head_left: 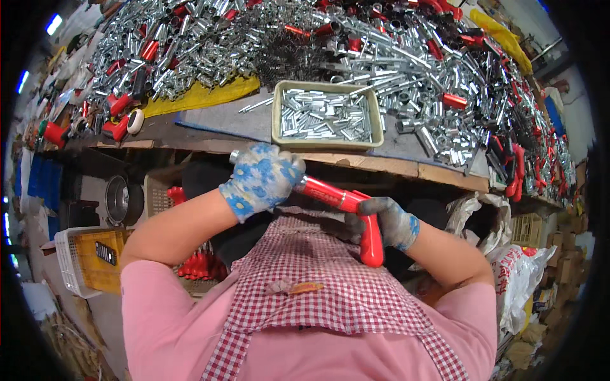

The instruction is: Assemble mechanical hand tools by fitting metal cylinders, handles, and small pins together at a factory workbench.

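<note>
A red pistol-grip tool (329, 194) with a silvery metal front section lies across my body, just in front of the bench edge. My left hand (262, 179), in a white glove with blue patches, is closed around the metal section, and a short metal end pokes out beyond the fist. My right hand (389, 219), in a greyish glove with blue, grips the red body just above its handle (372, 247), which hangs downward. The right fingertips are partly hidden behind the tool. Straight ahead on the bench, a pale tray (277, 120) holds many short metal pins.
Metal tubes and small parts (210, 57) are heaped along the back of the bench (222, 120), mixed with red parts. A yellow cloth (197, 94) lies under the left heap. Below left are a white basket (67, 260) and red parts (202, 263); plastic bags (518, 273) hang right.
</note>
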A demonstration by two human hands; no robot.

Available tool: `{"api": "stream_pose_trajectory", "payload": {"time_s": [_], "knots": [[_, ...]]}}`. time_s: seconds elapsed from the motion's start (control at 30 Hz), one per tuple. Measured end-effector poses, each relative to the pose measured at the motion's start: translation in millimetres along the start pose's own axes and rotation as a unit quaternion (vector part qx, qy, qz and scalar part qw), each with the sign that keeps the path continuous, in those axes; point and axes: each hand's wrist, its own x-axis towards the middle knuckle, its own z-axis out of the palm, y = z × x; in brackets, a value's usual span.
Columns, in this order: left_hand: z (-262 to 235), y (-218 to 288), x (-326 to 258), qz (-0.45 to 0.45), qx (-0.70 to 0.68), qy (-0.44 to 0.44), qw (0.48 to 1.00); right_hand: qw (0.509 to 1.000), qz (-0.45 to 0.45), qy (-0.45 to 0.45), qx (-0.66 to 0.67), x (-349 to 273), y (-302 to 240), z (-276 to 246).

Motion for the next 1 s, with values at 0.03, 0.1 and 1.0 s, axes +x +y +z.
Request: {"api": "stream_pose_trajectory", "payload": {"time_s": [0.03,0.1,1.0], "knots": [[2,1,0,0.028,0.041,0.055,0.997,1.000,-0.015,0.017,-0.019,-2,1,1],[6,3,2,-0.025,0.029,0.013,0.999,0.996,-0.043,0.048,-0.060,-3,-13,1],[-34,-45,11,0.081,0.094,0.125,0.984,0.890,0.016,-0.176,0.421,43,14,32]]}}
